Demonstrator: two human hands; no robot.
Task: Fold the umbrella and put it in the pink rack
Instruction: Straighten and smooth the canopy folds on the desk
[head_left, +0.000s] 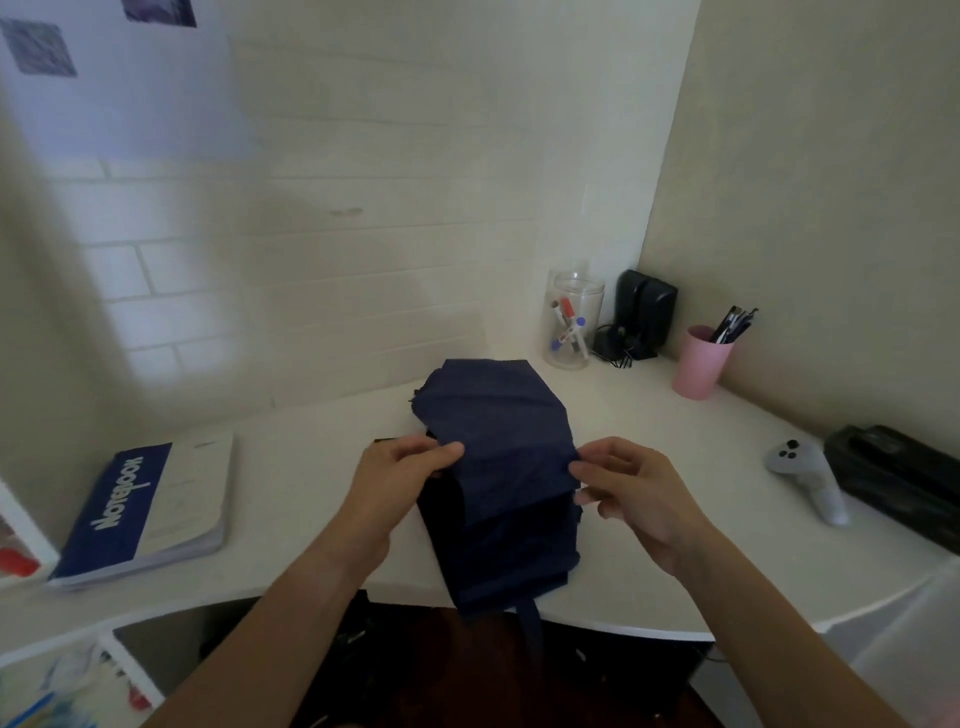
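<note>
A collapsed navy-blue umbrella (498, 467) lies on the white desk (311, 493) in front of me, its loose fabric panels spread flat and a strap hanging over the front edge. My left hand (400, 478) pinches the fabric's left edge at mid length. On the opposite side, my right hand (628, 488) pinches the right edge. A pink cup (701, 364) holding several pens stands at the back right of the desk. No other pink container is in view.
A blue-and-white notebook (150, 514) lies at the left. A clear jar of markers (571, 322) and black speakers (644, 312) stand in the back corner. A grey controller (810, 483) and a black case (898, 483) lie at the right.
</note>
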